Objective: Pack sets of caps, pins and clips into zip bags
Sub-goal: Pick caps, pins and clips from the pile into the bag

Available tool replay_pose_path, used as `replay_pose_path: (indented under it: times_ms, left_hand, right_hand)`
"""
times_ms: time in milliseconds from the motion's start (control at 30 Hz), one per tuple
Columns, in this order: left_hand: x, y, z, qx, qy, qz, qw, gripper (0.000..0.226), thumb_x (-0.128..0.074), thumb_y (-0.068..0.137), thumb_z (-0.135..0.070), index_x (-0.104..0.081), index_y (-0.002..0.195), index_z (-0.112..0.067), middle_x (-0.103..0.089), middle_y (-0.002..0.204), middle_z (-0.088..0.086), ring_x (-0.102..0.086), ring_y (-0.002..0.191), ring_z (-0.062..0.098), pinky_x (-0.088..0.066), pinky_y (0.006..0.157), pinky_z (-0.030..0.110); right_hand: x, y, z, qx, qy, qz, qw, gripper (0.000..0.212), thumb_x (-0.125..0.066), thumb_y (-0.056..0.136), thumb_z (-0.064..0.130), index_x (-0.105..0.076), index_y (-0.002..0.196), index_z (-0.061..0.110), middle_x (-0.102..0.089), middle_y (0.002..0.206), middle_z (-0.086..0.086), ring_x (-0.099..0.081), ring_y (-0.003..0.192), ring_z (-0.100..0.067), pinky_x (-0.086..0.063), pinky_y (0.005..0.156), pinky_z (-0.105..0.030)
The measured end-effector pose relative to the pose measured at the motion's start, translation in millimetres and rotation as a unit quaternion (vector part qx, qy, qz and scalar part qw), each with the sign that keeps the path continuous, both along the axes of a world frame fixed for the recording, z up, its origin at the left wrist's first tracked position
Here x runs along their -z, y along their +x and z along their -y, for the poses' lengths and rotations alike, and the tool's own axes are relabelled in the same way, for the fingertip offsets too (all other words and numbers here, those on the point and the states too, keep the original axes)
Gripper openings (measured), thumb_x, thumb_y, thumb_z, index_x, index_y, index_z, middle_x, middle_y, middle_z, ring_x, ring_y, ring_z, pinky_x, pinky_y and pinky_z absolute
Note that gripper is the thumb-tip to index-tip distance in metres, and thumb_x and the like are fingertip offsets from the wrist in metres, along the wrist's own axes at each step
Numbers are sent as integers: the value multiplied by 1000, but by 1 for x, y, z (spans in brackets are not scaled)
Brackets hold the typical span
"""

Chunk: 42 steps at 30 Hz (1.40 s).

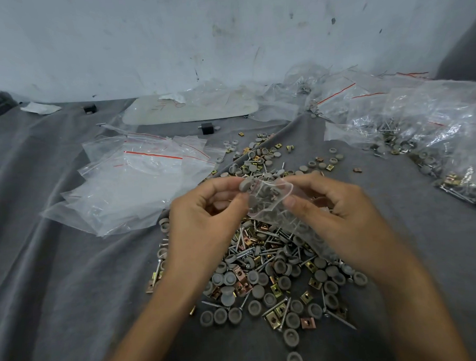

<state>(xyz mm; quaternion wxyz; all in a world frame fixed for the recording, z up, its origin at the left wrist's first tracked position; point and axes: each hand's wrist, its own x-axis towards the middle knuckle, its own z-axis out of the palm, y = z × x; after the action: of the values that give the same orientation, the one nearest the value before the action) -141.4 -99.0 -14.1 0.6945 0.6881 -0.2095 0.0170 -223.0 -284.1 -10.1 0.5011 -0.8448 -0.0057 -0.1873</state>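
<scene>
Hands, two, bare, raised above the middle of a grey cloth (pixel 57 272) that covers the work surface.

Left hand (pixel 203 215): fingers curled, thumb and forefinger pinching one grey cap (pixel 244 185) right at the mouth of a small clear zip bag (pixel 271 203).

Right hand (pixel 340 211): fingers curled, thumb and fingertips pinching the bag's far rim and holding the mouth apart. The bag's body trails down and right beneath this hand.

Zip bag, contents: several grey caps showing through the plastic; anything else inside cannot be made out.

Loose stock: one heap (pixel 264 275) on the cloth directly below both hands, mixing round grey caps, silver screw-like pins (pixel 275 306) and square brass-coloured clips (pixel 273 319). A thinner scatter of the same parts runs away behind the hands.

Empty zip bags (pixel 127 191): a flat overlapping stack with red seal lines, left of the hands, on the cloth.

Filled bags (pixel 422 132): a crumpled clear pile at far right, pins and caps visible inside.

Other items: pale flat board (pixel 189 108) under plastic near the back; small black block (pixel 207 128) just in front of it; scuffed white wall (pixel 196 30) behind.
</scene>
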Motion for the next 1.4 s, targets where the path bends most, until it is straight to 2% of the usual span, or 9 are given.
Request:
replay_pose_path:
  times_ms: [333, 467, 633, 733, 867, 933, 1067, 1200, 1400]
  left_hand:
    - [1, 5, -4, -32, 8, -14, 999, 15, -76, 86, -12, -79, 91, -25, -76, 80, 4, -60, 66, 9, -51, 58, 23]
    - [4, 6, -6, -33, 29, -5, 999, 15, -76, 86, -15, -78, 93, -29, -76, 80, -1, -59, 65, 5, -53, 59, 24]
    - [10, 12, -8, -90, 76, 20, 993, 20, -70, 84, -20, -76, 94, -36, -64, 80, -10, -56, 68, 6, -57, 64, 40]
    - [9, 12, -8, -100, 84, 41, 991, 27, -60, 79, -22, -74, 93, -41, -59, 85, -13, -54, 65, 5, -50, 57, 26]
    - [11, 12, -11, -62, 132, 51, 988, 16, -62, 86, -23, -71, 90, -36, -62, 71, -16, -50, 55, 2, -45, 49, 22]
    - [13, 12, -11, -35, 228, 90, 969, 12, -66, 88, -24, -68, 87, -35, -65, 75, -17, -56, 60, 3, -44, 54, 19]
    - [15, 8, -10, 4, 392, 169, 904, 6, -66, 90, -28, -67, 88, -33, -60, 79, -17, -54, 82, 0, -43, 71, 27]
    - [16, 8, -11, 38, 464, 180, 867, 14, -61, 94, -37, -71, 104, -41, -53, 91, -18, -46, 98, 10, -41, 81, 32]
    - [15, 10, -17, 67, 539, 220, 811, 39, -54, 94, -58, -61, 131, -44, -39, 98, -17, -38, 107, 10, -37, 91, 31]
  right_hand:
    - [1, 0, 1, 17, 23, 19, 999, 24, -64, 99, 34, -69, 120, 45, -73, 109, 21, -70, 102, -3, -54, 81, -29]
    - [0, 0, 0, 22, 12, 18, 1000, 24, -64, 99, 37, -69, 120, 46, -73, 106, 22, -68, 95, 1, -49, 76, -18]
    - [-1, -1, -1, 19, 22, 15, 999, 25, -64, 99, 35, -68, 121, 47, -73, 108, 20, -70, 100, -4, -55, 81, -31]
    - [-2, -2, -1, 21, 24, 23, 999, 24, -63, 99, 34, -69, 120, 46, -73, 107, 21, -70, 99, -2, -54, 79, -25]
    - [-2, -3, -1, 29, 29, 34, 999, 23, -63, 99, 33, -71, 117, 44, -72, 99, 22, -66, 84, 4, -47, 67, -9]
    - [-3, -2, -2, 31, 30, 35, 998, 23, -64, 99, 32, -71, 117, 43, -71, 95, 22, -64, 78, 4, -45, 65, -7]
    - [-3, -3, -2, 35, 32, 32, 998, 23, -64, 99, 31, -71, 117, 43, -71, 94, 23, -63, 76, 6, -45, 63, -7]
    - [-4, -4, -1, 45, 40, 30, 998, 23, -63, 99, 31, -71, 119, 41, -72, 96, 21, -66, 79, 2, -47, 65, -10]
    - [-6, -3, -1, 53, 51, 40, 996, 22, -64, 100, 28, -72, 116, 39, -72, 94, 23, -67, 86, 3, -46, 70, -8]
